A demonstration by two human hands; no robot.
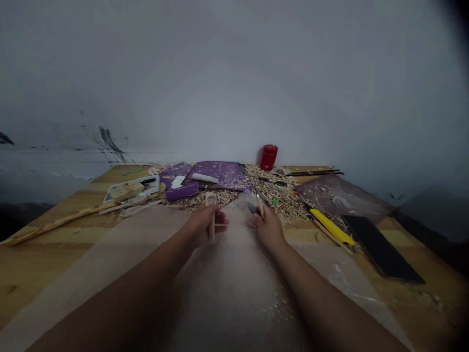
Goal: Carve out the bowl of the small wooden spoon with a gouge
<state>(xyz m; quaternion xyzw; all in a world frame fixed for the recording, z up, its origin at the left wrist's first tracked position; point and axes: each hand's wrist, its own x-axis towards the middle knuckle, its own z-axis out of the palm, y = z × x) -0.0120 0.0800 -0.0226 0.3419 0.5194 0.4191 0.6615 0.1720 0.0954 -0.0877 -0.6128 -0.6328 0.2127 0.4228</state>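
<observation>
My left hand (205, 220) is closed around a small pale piece of wood (211, 198), held upright with its squared top end above the fingers. A thin light strip sticks out by the fingertips; what it is I cannot make out. To the right, my right hand (269, 227) grips a carving knife (260, 205) with a pale handle and a small dark blade pointing left. A short gap separates the blade from the wood. Both hands are over a translucent plastic sheet (227, 293) that runs towards me, with light crumbs on it.
Wood shavings (289, 203) heap behind the hands. Around them lie a purple sheet (220, 171), a purple block (182, 192), a white tray (157, 183), a yellow cutter (331, 226) and a dark flat slab (383, 249). A red tin (269, 157) stands by the wall.
</observation>
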